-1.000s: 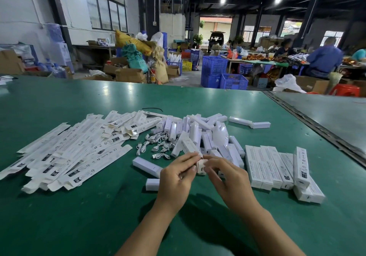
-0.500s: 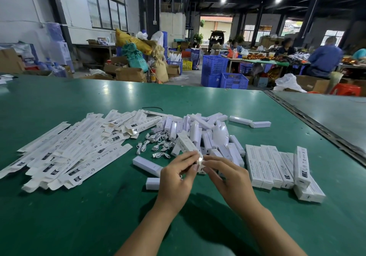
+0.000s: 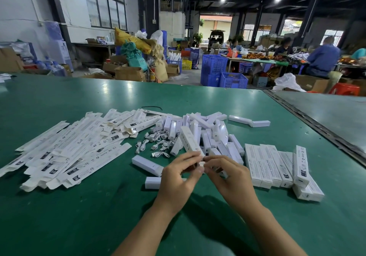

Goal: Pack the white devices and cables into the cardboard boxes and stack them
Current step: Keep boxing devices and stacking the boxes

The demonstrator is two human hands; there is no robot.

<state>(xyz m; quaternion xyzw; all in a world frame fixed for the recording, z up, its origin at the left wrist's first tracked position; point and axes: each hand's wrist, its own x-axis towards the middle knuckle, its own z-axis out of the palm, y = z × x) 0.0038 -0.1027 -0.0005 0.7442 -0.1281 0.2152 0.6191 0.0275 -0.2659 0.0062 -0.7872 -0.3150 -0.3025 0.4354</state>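
Note:
A long white cardboard box point(image 3: 189, 140) points away from me, its near end held between both hands. My left hand point(image 3: 178, 178) grips that end from the left and my right hand point(image 3: 227, 178) pinches its end flap from the right. A pile of white devices point(image 3: 210, 135) lies just beyond. Small coiled white cables point(image 3: 156, 144) lie to the left of the pile. Flat unfolded boxes point(image 3: 65, 150) cover the table's left side. Closed, filled boxes point(image 3: 271, 164) lie in a row on the right, some stacked.
Two loose white devices point(image 3: 147, 164) lie left of my hands on the green table point(image 3: 59, 216). Two more point(image 3: 249, 121) lie at the far side. A metal seam point(image 3: 316, 129) runs along the right. Crates, cartons and seated people fill the hall behind.
The hands have drawn closer together over the near end of the box, and the fingers have worked on its end flap. The box has tilted slightly.

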